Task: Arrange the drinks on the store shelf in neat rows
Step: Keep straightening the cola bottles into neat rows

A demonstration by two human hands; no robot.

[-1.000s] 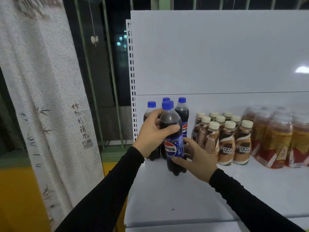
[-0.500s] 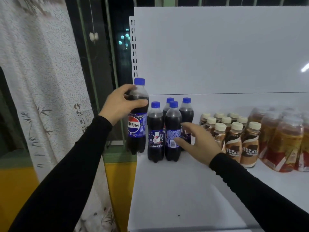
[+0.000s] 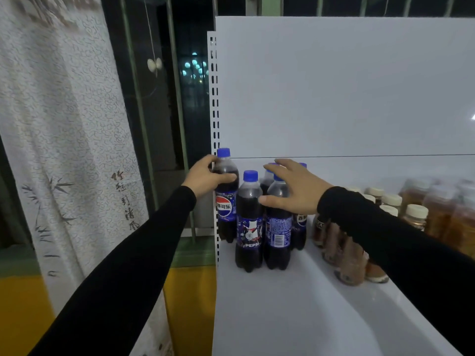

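My left hand grips a Pepsi bottle by its shoulder at the shelf's far left edge, upright against the perforated upright. Several more blue-capped Pepsi bottles stand clustered just to its right on the white shelf. My right hand reaches over the cluster with fingers spread and fairly straight, its thumb against the front right bottle; its fingers hide the caps behind.
Small cream-capped Nescafe coffee bottles stand right of the Pepsi, partly behind my right sleeve. Amber tea bottles sit at the far right. A white patterned curtain hangs left of the shelf's perforated post.
My left hand lifted one Pepsi bottle out from the front, swung it left and brought it to the shelf's left rear edge. My right hand rose from the shelf onto the bottle cluster.
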